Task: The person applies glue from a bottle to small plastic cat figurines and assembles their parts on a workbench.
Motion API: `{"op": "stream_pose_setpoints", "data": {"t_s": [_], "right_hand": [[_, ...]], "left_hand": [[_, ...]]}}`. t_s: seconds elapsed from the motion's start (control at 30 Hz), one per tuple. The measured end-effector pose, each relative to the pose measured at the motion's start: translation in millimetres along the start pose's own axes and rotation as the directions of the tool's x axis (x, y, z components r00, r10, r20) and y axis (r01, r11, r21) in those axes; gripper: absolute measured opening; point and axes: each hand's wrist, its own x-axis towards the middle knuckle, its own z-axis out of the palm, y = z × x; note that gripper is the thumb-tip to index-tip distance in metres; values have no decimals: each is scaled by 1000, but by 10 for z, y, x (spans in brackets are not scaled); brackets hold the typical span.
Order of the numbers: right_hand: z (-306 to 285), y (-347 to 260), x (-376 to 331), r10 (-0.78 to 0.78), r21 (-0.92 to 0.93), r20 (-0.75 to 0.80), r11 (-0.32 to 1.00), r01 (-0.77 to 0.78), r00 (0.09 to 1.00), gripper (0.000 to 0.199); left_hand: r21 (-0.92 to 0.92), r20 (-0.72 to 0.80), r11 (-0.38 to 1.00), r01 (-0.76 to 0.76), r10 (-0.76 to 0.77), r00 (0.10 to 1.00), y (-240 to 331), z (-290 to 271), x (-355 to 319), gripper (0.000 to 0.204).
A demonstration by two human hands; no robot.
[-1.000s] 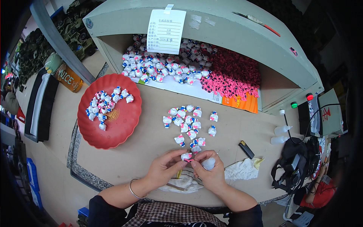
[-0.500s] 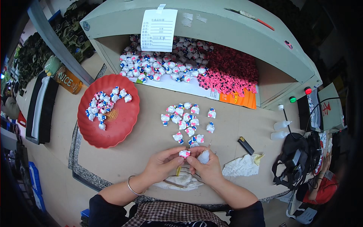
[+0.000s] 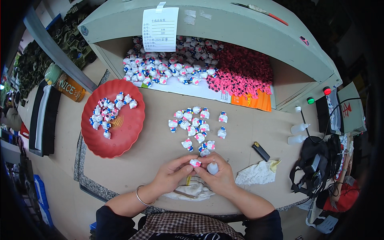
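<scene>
Pinched in the fingers of my left hand (image 3: 172, 172) is a small white cat-head figurine (image 3: 195, 163) with pink on it. My right hand (image 3: 219, 176) has its fingertips against the same figurine and also grips a small white dropper bottle (image 3: 212, 168) with a thin tip. Just beyond my fingers, a loose group of similar white, blue and pink figurines (image 3: 192, 130) lies on the table. Beneath my hands is a white cloth (image 3: 190, 192), partly covered by them.
On the left stands a red scalloped bowl (image 3: 90, 138) holding several figurines. A grey-green shelf box (image 3: 248, 28) at the back holds heaps of figurines and pink pieces (image 3: 240, 82). To the right are a black lighter (image 3: 261, 151), a stained rag (image 3: 258, 173) and two white bottles (image 3: 297, 139).
The dropper bottle in my right hand has turned, its tip swinging from up-right to nearly straight away from me. My left hand keeps the figurine in about the same place. The whole view has shifted slightly.
</scene>
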Motion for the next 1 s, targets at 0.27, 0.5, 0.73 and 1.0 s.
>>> {"op": "stream_pose_setpoints", "data": {"t_s": [0.27, 0.5, 0.73, 1.0], "right_hand": [[23, -30, -9, -2, -20, 22, 1000, 2, 1000, 18], [-76, 112, -30, 108, 286, -53, 954, -88, 993, 34], [-155, 18, -13, 63, 286, -94, 958, -33, 994, 40], [-200, 65, 22, 85, 311, -110, 949, -47, 990, 39]], "left_hand": [[-9, 12, 998, -60, 60, 998, -22, -27, -30, 32], [-549, -384, 691, -470, 292, 876, 379, -289, -40, 35], [899, -31, 377, -222, 562, 827, 540, -314, 271, 48], [978, 199, -158, -134, 540, 818, 436, -410, 794, 43]]}}
